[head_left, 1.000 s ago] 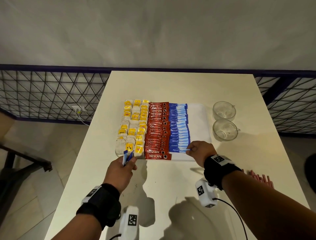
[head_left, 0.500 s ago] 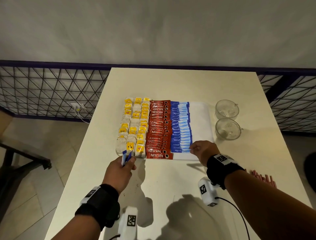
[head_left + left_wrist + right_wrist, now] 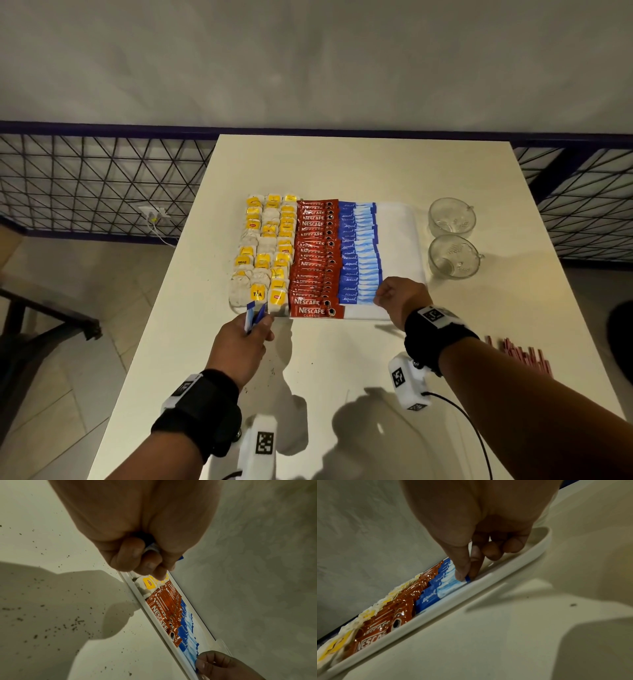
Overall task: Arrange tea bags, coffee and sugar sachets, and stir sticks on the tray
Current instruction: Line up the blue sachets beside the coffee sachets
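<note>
A white tray (image 3: 397, 246) on the table holds yellow-tagged tea bags (image 3: 265, 253) at the left, red Nescafe coffee sachets (image 3: 313, 260) in the middle and a column of blue sugar sachets (image 3: 359, 253). My right hand (image 3: 378, 297) pinches the right end of the nearest blue sugar sachet (image 3: 449, 584) between thumb and forefinger, low in the tray (image 3: 471, 592). My left hand (image 3: 255, 323) stays just in front of the tray's near left corner and grips a few blue sugar sachets (image 3: 253, 317). Red stir sticks (image 3: 524, 356) lie on the table at the right, partly hidden by my right forearm.
Two clear glass cups (image 3: 452, 236) stand right of the tray. The tray's right strip is bare white. A dark metal railing (image 3: 102, 188) runs behind and beside the table (image 3: 342, 171). Dark specks lie on the tabletop near my left hand.
My right hand has shifted slightly along the near end of the blue column, still holding the sachet's end. The left hand has barely moved.
</note>
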